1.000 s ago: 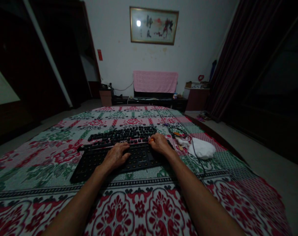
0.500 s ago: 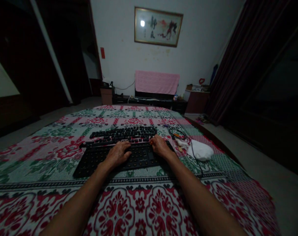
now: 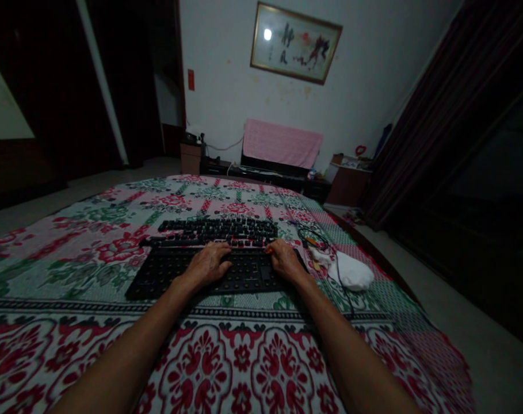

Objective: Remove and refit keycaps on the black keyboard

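Note:
A black keyboard with its keycaps off lies on the patterned cloth, small round key posts showing in rows. My left hand rests over its middle, fingers stretched toward the far edge and thumb apart. Near the keyboard's far right part, my right hand has its fingers pinched on a small orange object; most of it is hidden, so its kind is unclear. Loose black keycaps lie in rows just beyond the keyboard.
Right of the keyboard lie a white cloth bundle, a dark cable and an orange-handled item. The floral cloth covers the whole table. Farther off, a pink towel hangs over a screen on a low cabinet.
The camera view has tilted and shifted slightly. Both hands stay nearly where they were on the keyboard, the right still pinching the orange object.

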### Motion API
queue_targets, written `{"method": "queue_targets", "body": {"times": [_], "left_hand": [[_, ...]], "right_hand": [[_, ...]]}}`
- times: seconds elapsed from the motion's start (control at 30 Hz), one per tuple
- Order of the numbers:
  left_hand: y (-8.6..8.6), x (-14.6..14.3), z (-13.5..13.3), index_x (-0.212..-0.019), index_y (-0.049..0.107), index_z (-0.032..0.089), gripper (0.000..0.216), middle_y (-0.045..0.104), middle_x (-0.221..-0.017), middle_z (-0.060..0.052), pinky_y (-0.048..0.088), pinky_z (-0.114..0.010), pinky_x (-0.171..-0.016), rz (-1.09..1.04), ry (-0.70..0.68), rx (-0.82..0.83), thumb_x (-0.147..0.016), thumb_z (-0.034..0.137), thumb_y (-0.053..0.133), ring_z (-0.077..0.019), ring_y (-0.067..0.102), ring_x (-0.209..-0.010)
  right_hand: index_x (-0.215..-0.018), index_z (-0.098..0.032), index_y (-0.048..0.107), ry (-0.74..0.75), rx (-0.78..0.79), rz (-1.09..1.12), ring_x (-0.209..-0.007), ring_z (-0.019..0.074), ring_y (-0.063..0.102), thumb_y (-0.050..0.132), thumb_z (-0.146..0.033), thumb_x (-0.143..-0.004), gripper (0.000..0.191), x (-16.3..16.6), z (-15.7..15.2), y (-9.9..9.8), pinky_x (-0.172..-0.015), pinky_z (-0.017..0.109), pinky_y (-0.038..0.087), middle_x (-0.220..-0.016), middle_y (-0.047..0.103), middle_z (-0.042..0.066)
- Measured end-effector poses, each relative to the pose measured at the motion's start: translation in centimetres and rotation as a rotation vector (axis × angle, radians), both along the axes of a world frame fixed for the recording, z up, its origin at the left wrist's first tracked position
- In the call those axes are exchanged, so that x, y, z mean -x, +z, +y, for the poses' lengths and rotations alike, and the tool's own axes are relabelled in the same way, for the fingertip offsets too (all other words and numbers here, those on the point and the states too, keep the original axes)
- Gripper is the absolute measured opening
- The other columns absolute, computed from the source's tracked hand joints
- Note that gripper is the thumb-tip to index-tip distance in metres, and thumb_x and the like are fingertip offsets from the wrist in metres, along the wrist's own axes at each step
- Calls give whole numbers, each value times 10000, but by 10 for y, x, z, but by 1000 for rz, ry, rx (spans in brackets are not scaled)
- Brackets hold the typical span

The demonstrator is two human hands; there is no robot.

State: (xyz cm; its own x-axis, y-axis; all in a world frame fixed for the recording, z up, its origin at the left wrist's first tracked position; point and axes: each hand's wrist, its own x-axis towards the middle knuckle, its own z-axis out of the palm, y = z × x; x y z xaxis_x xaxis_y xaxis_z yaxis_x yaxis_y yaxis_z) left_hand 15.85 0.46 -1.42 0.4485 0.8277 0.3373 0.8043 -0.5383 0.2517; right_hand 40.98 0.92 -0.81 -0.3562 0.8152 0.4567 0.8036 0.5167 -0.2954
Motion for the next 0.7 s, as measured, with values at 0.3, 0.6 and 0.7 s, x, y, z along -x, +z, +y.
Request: {"method": "queue_targets", "body": {"times": [0.3,0.6,0.7], "left_hand": [[-2,0,2,-1086,583,177,399,524,-1219,-64,348,-356,-976,15,7,3,-756,364,458,-225,447,-1125],[0,-1,-2,-1075,587,172,388,530,-1213,-64,346,-361,-982,-31,4,-5,-747,344,469,-221,452,-1122],[2,-1,-3,-1079,587,172,391,532,-1211,-61,344,-352,-983,-15,12,-7,-751,347,464,-220,450,-1125]], "right_hand": [[-851,-158,565,65,-60,6,-831,147,455,375,-21,-727,266,11,-7,3,-764,253,369,-844,493,54],[-733,-151,575,-50,-73,-20,-755,150,463,407,-73,-724,185,7,-9,2,-722,256,364,-761,506,48],[-743,-155,575,-66,-119,53,-775,153,475,407,-69,-717,191,6,-10,2,-735,257,369,-765,516,48]]}}
